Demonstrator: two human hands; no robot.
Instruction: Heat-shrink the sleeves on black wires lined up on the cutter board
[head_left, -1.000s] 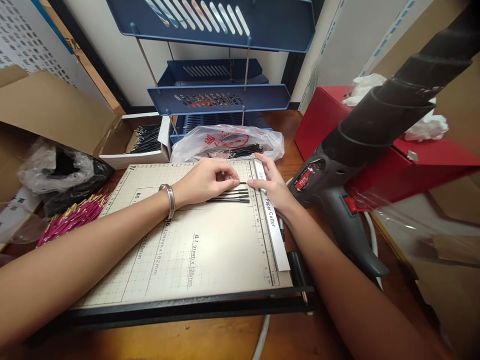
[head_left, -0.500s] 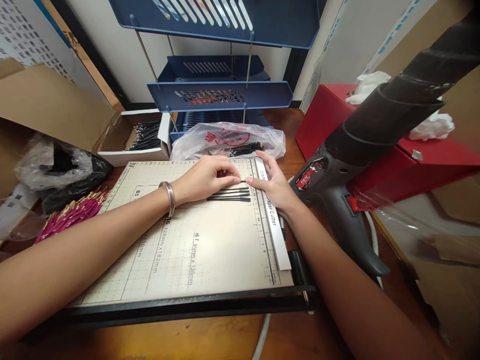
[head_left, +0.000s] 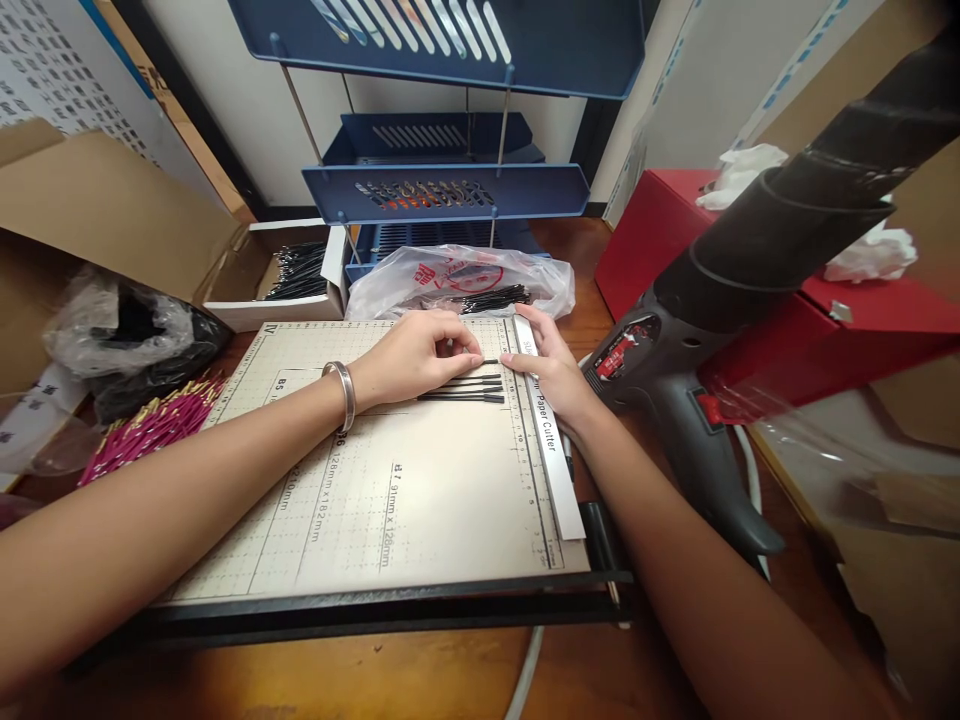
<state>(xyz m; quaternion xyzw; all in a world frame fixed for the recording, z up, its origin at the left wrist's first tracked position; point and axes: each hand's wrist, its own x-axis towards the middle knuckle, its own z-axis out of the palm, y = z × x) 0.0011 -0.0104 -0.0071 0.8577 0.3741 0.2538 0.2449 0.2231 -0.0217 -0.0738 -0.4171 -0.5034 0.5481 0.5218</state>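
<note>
Black tubes (head_left: 469,390) abut the ruler (head_left: 556,462); left hand (head_left: 412,360) pinches them, right hand (head_left: 553,372) flat open.

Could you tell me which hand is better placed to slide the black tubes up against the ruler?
Probably the left hand: its fingers pinch the tubes, while the right hand lies on the ruler, a fingertip at the tube ends like a stop.

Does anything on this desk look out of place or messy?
Yes: the heat gun leans askew by the red box, nozzle raised. Magenta wires sprawl loose at the left. The black tubes at the left hand and right hand lie straight on the paper cutter.
</note>
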